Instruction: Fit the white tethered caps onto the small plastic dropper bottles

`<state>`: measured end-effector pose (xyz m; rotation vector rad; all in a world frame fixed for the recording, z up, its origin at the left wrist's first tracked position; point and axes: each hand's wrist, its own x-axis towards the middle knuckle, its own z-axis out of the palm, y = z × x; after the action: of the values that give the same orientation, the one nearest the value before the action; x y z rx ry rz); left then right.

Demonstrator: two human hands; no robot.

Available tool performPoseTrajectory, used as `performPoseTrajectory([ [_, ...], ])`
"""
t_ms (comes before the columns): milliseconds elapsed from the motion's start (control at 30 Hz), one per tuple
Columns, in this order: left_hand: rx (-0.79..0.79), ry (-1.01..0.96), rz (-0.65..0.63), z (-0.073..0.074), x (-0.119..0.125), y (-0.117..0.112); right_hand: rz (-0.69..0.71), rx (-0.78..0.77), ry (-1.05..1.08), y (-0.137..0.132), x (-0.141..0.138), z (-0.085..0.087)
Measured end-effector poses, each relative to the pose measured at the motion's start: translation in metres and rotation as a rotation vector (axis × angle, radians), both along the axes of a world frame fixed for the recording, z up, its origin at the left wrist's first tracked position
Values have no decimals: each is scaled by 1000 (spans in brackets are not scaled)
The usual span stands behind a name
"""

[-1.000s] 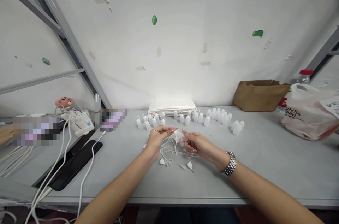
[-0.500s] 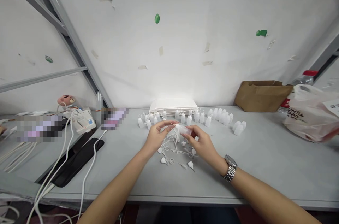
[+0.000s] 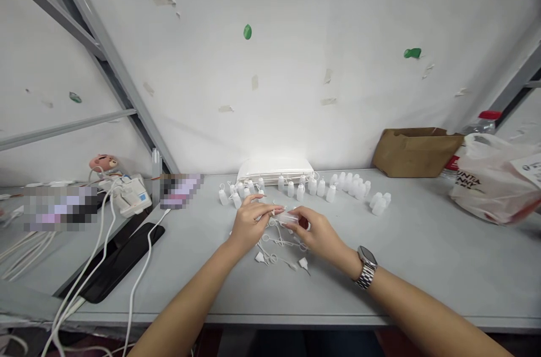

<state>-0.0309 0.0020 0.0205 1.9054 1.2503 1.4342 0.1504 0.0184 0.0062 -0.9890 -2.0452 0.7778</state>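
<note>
My right hand (image 3: 311, 226) grips a small translucent squeeze bottle (image 3: 289, 218), which lies tilted with its neck toward the left. At that neck end, my left hand (image 3: 252, 222) is closed, thumb and index finger pinched on what looks like the white cap; its other fingers are raised. Below the hands lie loose white nozzle caps (image 3: 303, 263) with thin metal tips, and white looped straps (image 3: 273, 258). Behind them stand several bottles fitted with caps (image 3: 331, 193). Farther right is a group of bottles without visible tips (image 3: 360, 190).
A white stack of flat pieces (image 3: 276, 165) rests against the wall. At the right are a brown paper bag (image 3: 416, 154) and a white plastic bag (image 3: 490, 188). White cables (image 3: 136, 272), a black power bank-like slab (image 3: 120, 267) and a power strip (image 3: 132, 196) occupy the left.
The bottle and both hands have come slightly lower. My left hand's fingers have shifted at the neck end, with the outer fingers now lifted. The view has moved a little.
</note>
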Motion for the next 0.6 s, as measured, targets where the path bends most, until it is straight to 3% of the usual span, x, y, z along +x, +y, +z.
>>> performPoseTrajectory([
  [200, -76, -7, 111, 6, 2, 0, 55, 119, -115, 0, 1, -4],
  [433, -396, -118, -50, 17, 0, 1, -62, 169, -66, -1, 4, 5],
  [600, -319, -30, -13, 11, -2, 1, -30, 206, -52, -4, 5, 7],
])
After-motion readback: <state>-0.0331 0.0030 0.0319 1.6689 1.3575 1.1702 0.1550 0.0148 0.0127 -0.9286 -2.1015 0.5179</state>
